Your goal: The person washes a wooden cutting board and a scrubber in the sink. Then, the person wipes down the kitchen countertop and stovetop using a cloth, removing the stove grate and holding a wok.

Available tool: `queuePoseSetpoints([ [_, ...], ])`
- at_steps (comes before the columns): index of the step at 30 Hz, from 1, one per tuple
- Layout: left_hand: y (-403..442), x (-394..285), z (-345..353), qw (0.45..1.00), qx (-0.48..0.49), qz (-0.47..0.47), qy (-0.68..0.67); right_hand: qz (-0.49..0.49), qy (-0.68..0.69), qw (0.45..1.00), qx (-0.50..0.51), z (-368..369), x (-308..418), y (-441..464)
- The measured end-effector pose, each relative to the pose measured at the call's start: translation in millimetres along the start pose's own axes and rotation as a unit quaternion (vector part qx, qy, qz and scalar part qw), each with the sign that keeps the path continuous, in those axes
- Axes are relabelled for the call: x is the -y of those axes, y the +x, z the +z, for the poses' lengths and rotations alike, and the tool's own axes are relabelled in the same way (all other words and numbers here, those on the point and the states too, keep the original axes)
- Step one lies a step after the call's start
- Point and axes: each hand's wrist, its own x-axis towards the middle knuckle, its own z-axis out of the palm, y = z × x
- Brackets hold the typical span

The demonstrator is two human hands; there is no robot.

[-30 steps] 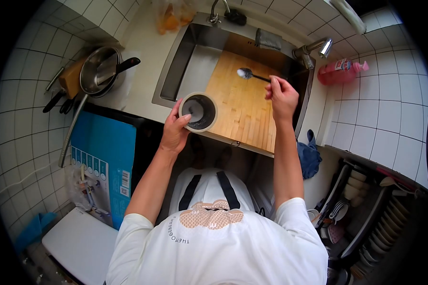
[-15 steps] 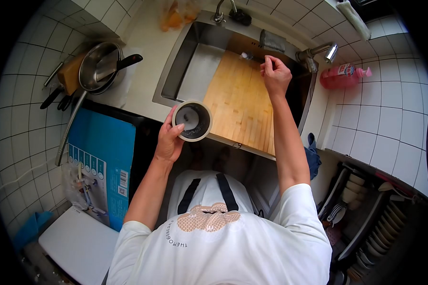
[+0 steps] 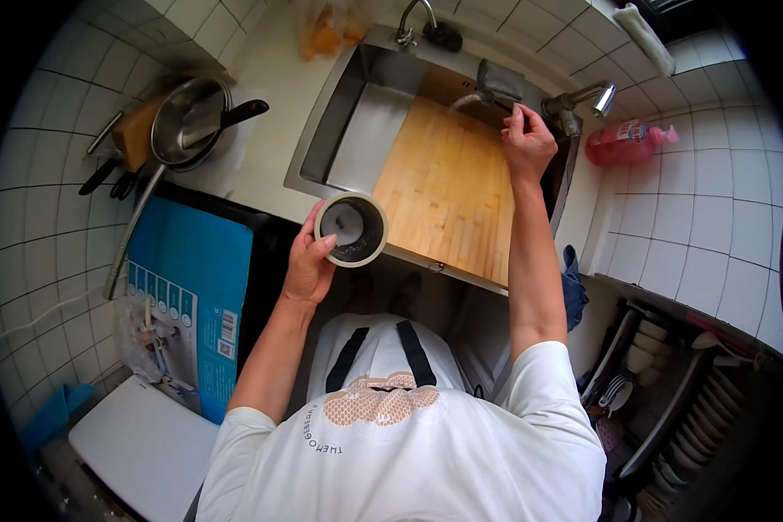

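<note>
My left hand (image 3: 310, 265) is wrapped round the side of a round cup (image 3: 376, 228) with a pale rim and a dark speckled inside, its thumb over the edge. White contents (image 3: 346, 224) lie in the bottom of the cup; I cannot tell what they are. My right hand (image 3: 529, 146) is closed in a pinch on the thin dark handle of what looks like a spoon (image 3: 468, 101). The spoon's pale, blurred head points left, above the far end of a wooden cutting board (image 3: 444, 187). That board lies across the right part of the steel sink (image 3: 303, 161).
Two faucets, a small one (image 3: 406, 36) and a larger one (image 3: 574, 104), stand behind the sink. A pink soap bottle (image 3: 619, 143) is at right. Left on the counter are a pan (image 3: 167, 130), a knife (image 3: 235, 115) and a knife block (image 3: 137, 132). A dish rack (image 3: 670, 409) stands lower right.
My right hand has moved slightly right with the spoon, whose head now looks greyer and more smeared. My left hand and the cup stay nearly in place.
</note>
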Motion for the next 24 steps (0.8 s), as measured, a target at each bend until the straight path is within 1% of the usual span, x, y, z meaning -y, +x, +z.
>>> queuePoseSetpoints([
  [2,-3.7,0.2,2.0,1.000,0.003,0.002,0.000,0.005,0.006,1.000,-0.018,-9.6,-4.1,-4.8],
  [5,-7.3,0.6,7.2,1.000,0.003,0.006,0.001,-0.001,-0.066,0.998,0.003,-31.9,-2.1,-35.1],
  [8,-11.4,3.6,11.0,1.000,0.004,0.008,0.007,0.012,-0.007,1.000,0.022,-44.1,3.7,-59.1],
  [9,-12.6,4.6,13.0,1.000,0.006,0.008,0.009,0.012,-0.006,1.000,0.020,-46.7,8.2,-65.5],
  [11,-15.6,6.3,21.2,1.000,0.007,0.010,0.011,-0.023,0.002,0.999,0.031,-52.2,15.1,-71.7],
  [12,-17.8,7.6,24.5,1.000,0.006,0.011,0.010,-0.024,0.003,0.999,0.028,-54.5,7.4,-70.5],
  [14,-22.4,11.1,29.4,1.000,0.009,0.009,0.014,-0.123,-0.100,0.986,0.051,-59.4,-23.9,-70.5],
  [16,-22.5,11.4,38.1,1.000,0.013,0.015,0.017,-0.118,-0.117,0.984,0.057,-69.9,-17.2,-70.0],
  [18,-28.2,14.3,45.6,0.999,0.029,0.025,0.028,-0.054,-0.035,0.998,0.017,-82.6,-4.3,-75.0],
  [19,-31.8,17.1,47.7,0.999,0.027,0.024,0.030,-0.050,0.003,0.999,0.003,-86.2,1.1,-76.1],
  [20,-32.3,19.7,50.5,0.999,0.023,0.020,0.024,-0.051,0.004,0.999,0.001,-86.6,-1.8,-78.3],
  [22,-31.7,26.0,56.4,0.999,0.023,0.017,0.021,-0.024,0.001,0.999,0.028,-83.4,-22.2,-85.8],
  [23,-31.5,30.8,57.8,1.000,0.020,0.002,0.003,0.025,-0.063,0.994,0.080,-82.6,-50.0,-90.4],
  [24,-29.2,31.4,61.6,1.000,0.020,-0.011,-0.015,0.025,-0.059,0.995,0.075,-88.3,-47.6,-92.0],
])
